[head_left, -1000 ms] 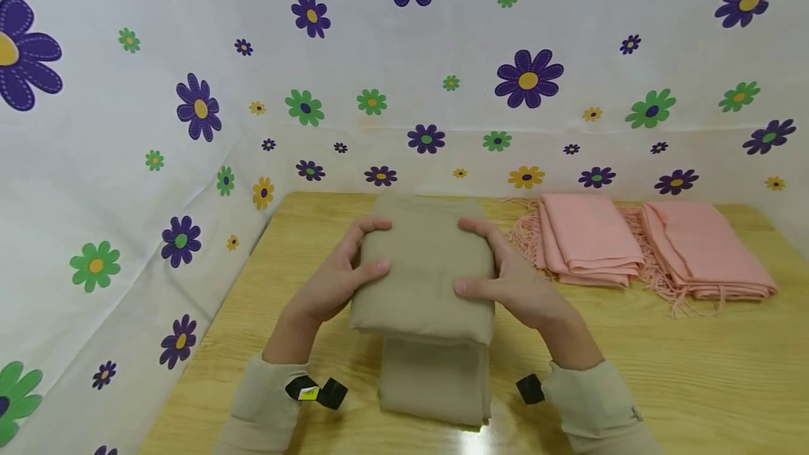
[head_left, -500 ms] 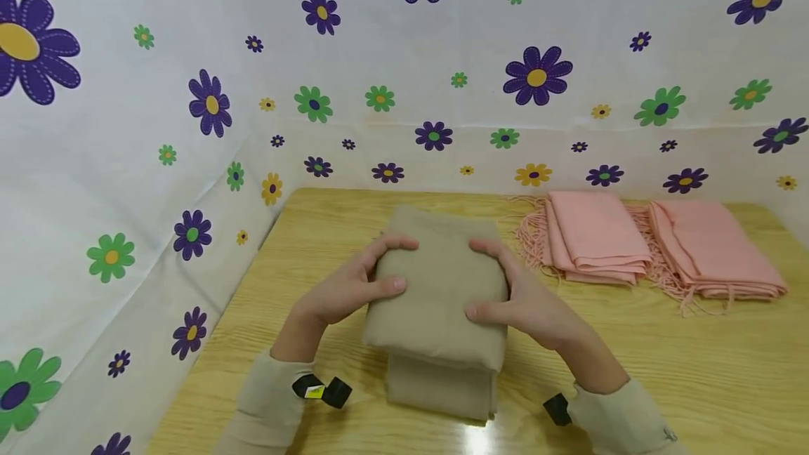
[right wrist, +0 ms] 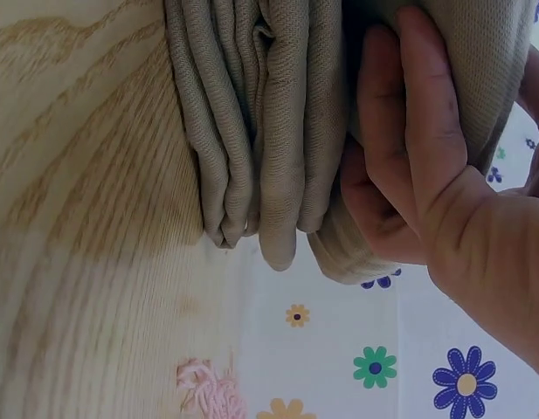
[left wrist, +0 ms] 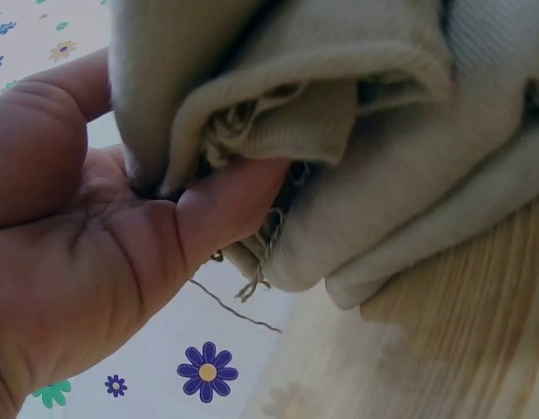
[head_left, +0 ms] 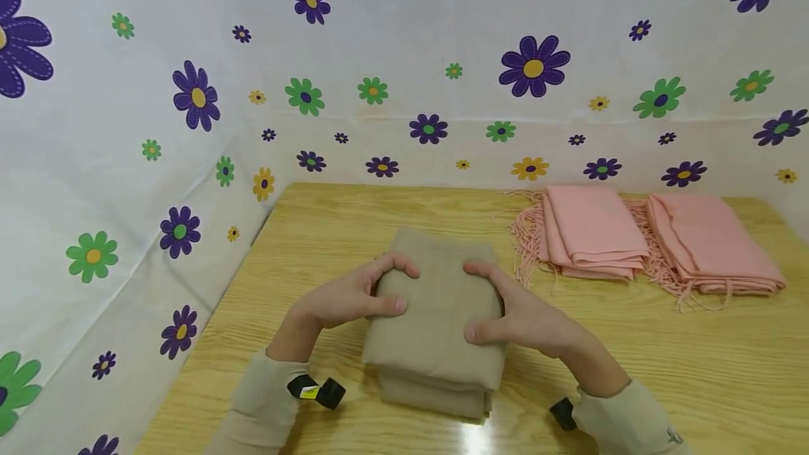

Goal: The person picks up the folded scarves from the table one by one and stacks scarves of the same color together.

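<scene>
A thick folded beige cloth point(head_left: 436, 321) is held level between both hands, above a second folded beige cloth point(head_left: 430, 395) on the table. My left hand point(head_left: 344, 297) grips its left side, thumb on top; in the left wrist view a finger reaches under the fringed layers point(left wrist: 252, 131). On the opposite side my right hand point(head_left: 537, 318) grips it, thumb also on top. The right wrist view shows those fingers point(right wrist: 431, 113) tucked beneath the upper cloth, right beside the stacked layers of the lower cloth point(right wrist: 282, 157). Most of the lower cloth is hidden from above.
Two folded pink shawls with fringes, a left one point(head_left: 590, 230) and a right one point(head_left: 714, 244), lie at the back right of the wooden table point(head_left: 632, 371). White flower-printed sheeting point(head_left: 392, 34) stands behind the table and along its left side.
Both hands have brought the upper beige cloth down and toward the person, so it covers more of the lower one. The pink shawls have stayed put.
</scene>
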`<state>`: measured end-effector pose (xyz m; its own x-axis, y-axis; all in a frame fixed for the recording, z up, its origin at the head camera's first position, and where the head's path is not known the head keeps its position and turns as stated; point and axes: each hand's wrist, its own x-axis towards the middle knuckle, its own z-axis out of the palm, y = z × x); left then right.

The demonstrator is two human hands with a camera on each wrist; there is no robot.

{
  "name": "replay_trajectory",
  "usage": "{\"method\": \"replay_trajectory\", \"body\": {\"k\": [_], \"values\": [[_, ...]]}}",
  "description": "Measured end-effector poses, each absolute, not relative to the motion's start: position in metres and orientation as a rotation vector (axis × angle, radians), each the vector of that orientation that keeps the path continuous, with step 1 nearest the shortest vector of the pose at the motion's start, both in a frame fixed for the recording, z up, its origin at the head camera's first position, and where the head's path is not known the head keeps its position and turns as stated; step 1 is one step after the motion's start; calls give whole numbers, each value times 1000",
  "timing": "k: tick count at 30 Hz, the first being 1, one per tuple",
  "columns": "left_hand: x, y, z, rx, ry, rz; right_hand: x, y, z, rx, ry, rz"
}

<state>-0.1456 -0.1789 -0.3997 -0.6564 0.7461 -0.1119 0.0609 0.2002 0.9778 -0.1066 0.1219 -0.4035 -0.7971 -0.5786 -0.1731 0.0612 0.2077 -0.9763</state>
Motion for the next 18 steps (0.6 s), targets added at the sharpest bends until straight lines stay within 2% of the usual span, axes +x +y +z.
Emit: {"method": "replay_trajectory", "body": {"k": [12,18], "values": [[-146,-185,-409,736,1869,1436,-102,119,-404,-562,2151,-1428],[-145,-181,-406,685,1854,1524,-104,120,-402,-513,2151,-1516]]}}
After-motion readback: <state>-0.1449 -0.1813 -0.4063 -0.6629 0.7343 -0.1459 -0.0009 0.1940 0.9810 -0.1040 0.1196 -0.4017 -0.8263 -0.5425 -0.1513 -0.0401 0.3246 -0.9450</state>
